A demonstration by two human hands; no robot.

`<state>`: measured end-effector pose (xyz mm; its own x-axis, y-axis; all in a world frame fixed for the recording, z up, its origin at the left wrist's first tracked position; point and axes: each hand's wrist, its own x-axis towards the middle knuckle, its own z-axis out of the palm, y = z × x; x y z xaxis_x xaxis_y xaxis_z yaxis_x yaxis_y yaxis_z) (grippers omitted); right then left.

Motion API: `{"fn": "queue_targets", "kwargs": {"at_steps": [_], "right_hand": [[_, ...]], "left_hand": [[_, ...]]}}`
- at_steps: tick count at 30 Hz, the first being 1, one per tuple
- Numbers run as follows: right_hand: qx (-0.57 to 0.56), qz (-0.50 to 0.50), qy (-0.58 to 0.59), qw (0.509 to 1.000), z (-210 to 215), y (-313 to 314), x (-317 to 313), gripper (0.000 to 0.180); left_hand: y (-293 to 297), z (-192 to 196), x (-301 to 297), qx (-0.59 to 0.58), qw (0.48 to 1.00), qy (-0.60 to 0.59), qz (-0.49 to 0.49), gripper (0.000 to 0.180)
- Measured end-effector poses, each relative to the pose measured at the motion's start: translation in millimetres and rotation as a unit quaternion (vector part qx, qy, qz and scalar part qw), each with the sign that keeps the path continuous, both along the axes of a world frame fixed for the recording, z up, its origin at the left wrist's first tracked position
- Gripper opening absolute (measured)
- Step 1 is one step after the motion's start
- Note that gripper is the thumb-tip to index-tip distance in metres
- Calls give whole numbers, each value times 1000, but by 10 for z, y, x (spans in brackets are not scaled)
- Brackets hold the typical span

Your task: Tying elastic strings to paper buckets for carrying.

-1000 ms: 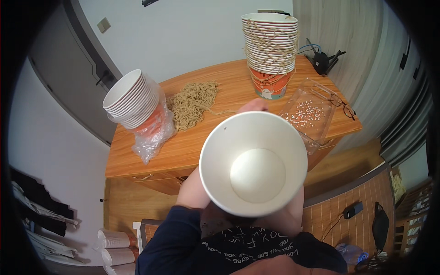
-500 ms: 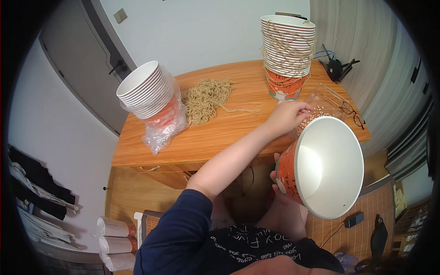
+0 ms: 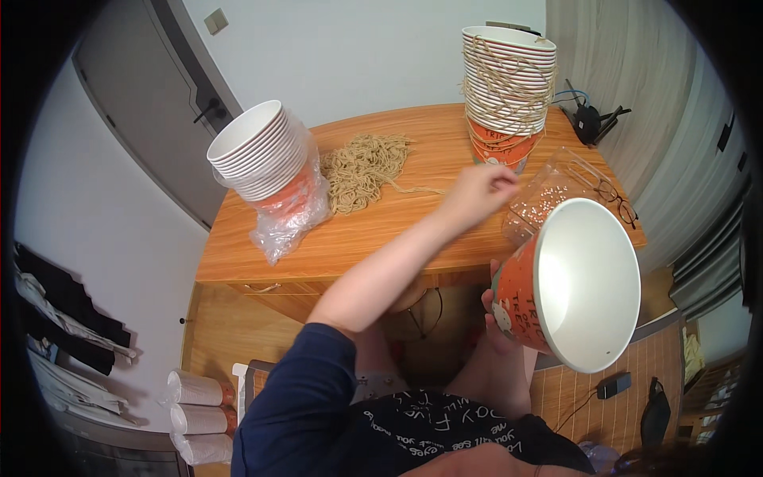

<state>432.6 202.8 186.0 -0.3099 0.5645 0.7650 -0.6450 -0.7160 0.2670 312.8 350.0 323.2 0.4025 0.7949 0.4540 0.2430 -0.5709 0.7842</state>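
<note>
A: Right hand [image 3: 497, 318] at five o'clock, wrapped around the orange paper bowl [image 3: 568, 286], tilted, white inside showing.

B: Left hand [image 3: 477, 191] fingers pinched together at the clear plastic container [image 3: 548, 195], one o'clock. Anything in the pinch? Cannot tell.

Bright, even light; dark fisheye rim

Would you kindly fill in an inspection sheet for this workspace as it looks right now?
Surface: wooden table, mostly bare in front.
Job's things: orange paper bowl, tilted, empty; clear tub of small pale bits.
Clutter: noodle pile; bagged bowl stack; tall bowl stack draped with strands; glasses.
Hands: left hand pinched over the tub; right hand holds the bowl.
Cables: one on the floor.
Surroundings: door, wall, curtain.
</note>
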Motion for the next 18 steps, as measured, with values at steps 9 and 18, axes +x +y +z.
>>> {"fn": "queue_targets", "kwargs": {"at_steps": [9, 18], "right_hand": [[-128, -467, -489, 725, 129, -107, -70, 90], [-39, -531, -369, 762, -92, -71, -391, 105]], "left_hand": [[252, 322, -2025, 62, 906, 343, 238, 25], [89, -74, -2173, 200, 842, 411, 285, 17]]}}
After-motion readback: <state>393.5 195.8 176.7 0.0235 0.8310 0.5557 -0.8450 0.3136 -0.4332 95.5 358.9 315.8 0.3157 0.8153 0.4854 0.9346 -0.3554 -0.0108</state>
